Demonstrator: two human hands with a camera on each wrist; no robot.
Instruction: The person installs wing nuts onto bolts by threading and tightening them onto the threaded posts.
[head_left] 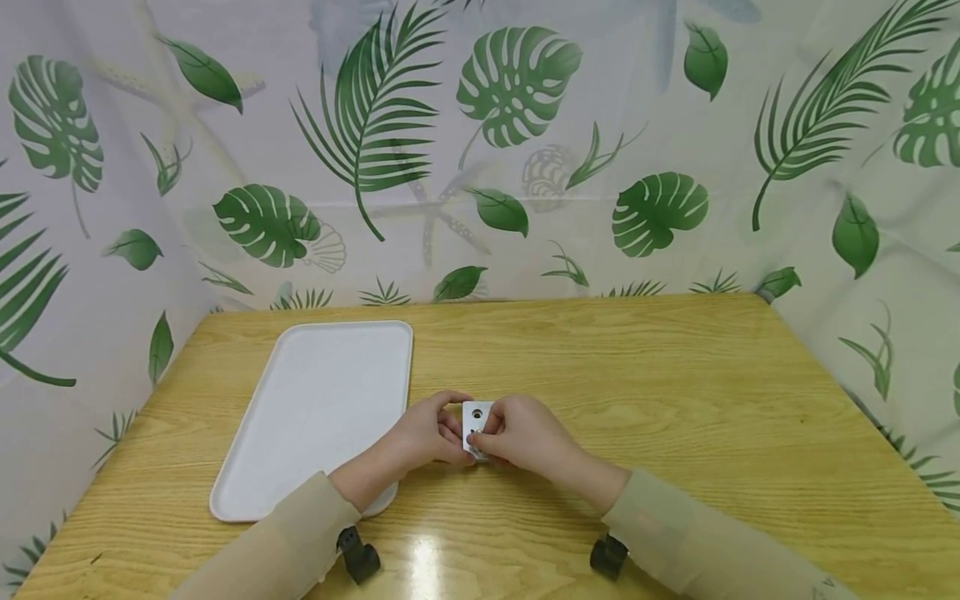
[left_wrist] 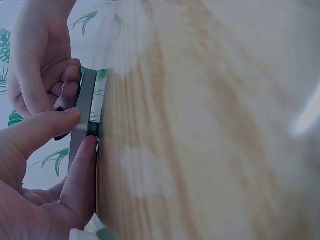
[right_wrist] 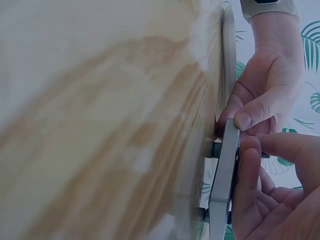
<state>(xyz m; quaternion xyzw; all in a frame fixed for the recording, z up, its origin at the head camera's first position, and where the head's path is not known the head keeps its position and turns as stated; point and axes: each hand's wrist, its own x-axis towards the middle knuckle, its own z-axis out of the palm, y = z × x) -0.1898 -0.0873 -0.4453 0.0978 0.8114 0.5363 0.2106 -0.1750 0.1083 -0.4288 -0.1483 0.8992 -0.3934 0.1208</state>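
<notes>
A small silver metal plate [head_left: 469,417] with a round hole is held just over the table, seen edge-on in both wrist views. My left hand [head_left: 431,433] grips it by its near and far edges, the thumb [left_wrist: 65,119] on its upper face. Dark stubs [right_wrist: 214,150] stick out of its underside toward the wood. My right hand [head_left: 525,433] is bent over the plate's right half, thumb and forefinger pinching a small dark ridged piece like a screw [right_wrist: 265,155] at the upper face. The fingers hide most of that piece.
A white rectangular tray [head_left: 330,400] lies on the wooden table [head_left: 675,400], left of the plate and partly under my left forearm. Leaf-patterned cloth [head_left: 555,208] hangs behind the table and at both sides. Dark cameras [head_left: 360,557] are strapped at both wrists.
</notes>
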